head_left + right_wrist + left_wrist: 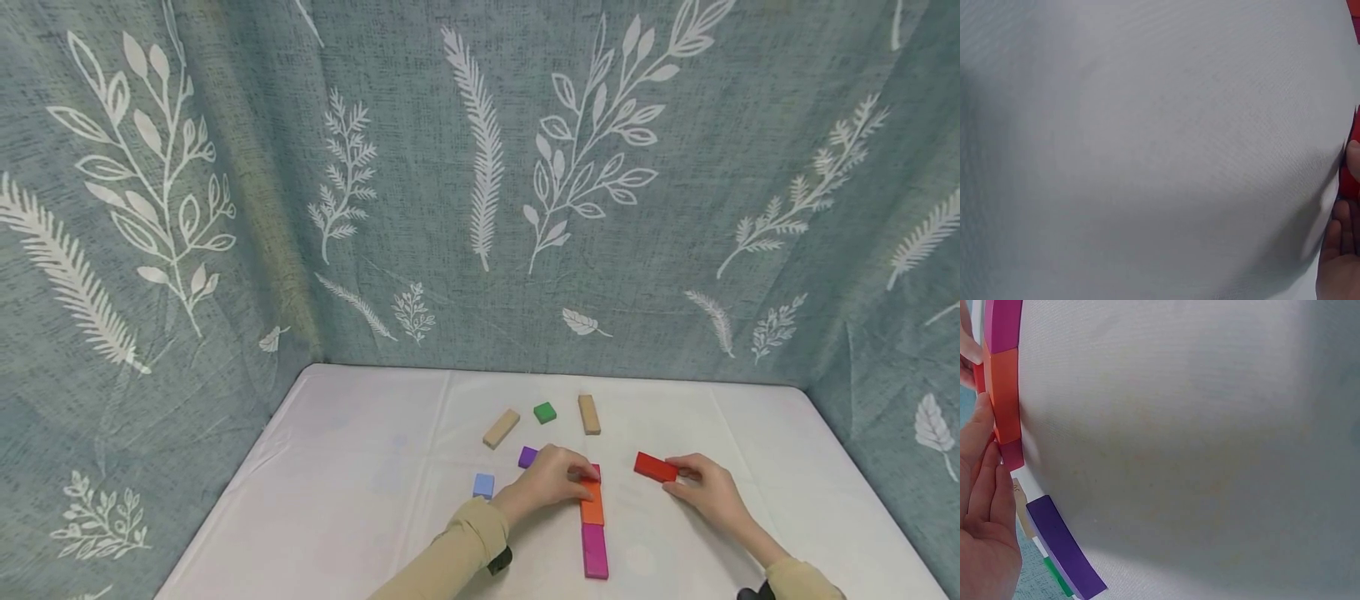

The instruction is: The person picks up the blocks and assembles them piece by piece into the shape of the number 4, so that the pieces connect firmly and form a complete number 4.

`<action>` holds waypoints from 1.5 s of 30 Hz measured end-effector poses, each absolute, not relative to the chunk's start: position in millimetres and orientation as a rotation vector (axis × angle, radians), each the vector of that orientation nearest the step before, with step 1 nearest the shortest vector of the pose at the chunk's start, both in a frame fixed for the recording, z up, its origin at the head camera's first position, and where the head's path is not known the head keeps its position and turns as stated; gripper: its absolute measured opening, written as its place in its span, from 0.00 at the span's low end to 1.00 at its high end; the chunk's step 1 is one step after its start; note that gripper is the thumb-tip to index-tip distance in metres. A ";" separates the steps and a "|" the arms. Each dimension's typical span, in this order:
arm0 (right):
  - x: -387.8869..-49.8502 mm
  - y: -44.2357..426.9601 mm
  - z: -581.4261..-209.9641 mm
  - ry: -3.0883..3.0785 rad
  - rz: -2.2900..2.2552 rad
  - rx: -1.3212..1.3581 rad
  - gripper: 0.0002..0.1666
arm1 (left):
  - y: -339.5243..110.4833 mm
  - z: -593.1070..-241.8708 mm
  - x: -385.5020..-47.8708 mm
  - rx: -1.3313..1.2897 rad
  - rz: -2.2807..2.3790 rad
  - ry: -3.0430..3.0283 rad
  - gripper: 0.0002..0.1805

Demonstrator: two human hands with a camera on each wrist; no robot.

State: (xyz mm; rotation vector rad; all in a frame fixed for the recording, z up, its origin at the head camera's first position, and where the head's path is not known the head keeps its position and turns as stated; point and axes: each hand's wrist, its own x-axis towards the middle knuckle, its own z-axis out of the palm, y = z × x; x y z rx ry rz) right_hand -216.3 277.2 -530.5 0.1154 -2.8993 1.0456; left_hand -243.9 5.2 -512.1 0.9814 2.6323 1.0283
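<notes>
A row of blocks runs toward me on the white table: a crimson block [595, 471] at the far end, an orange block [592, 510] in the middle and a magenta block [595, 552] nearest. My left hand [551, 482] is over the far part of this row. Its thumb lies against the orange block and its fingers reach the crimson one, as the left wrist view also shows. To the right, my right hand [708, 490] pinches the right end of a red block [655, 467] between thumb and fingers. That block stands apart from the row.
Behind the hands lie two plain wooden blocks [501, 428] and a green block [545, 412]. A purple block [1066, 547] and a light blue block [483, 485] are left of the row. A patterned curtain [480, 183] hangs beyond the table [360, 450].
</notes>
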 end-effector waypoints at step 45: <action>-225.1 259.5 -481.8 -2.742 1.064 0.384 0.23 | 3.7 -515.7 -246.0 0.974 1.046 2.606 0.12</action>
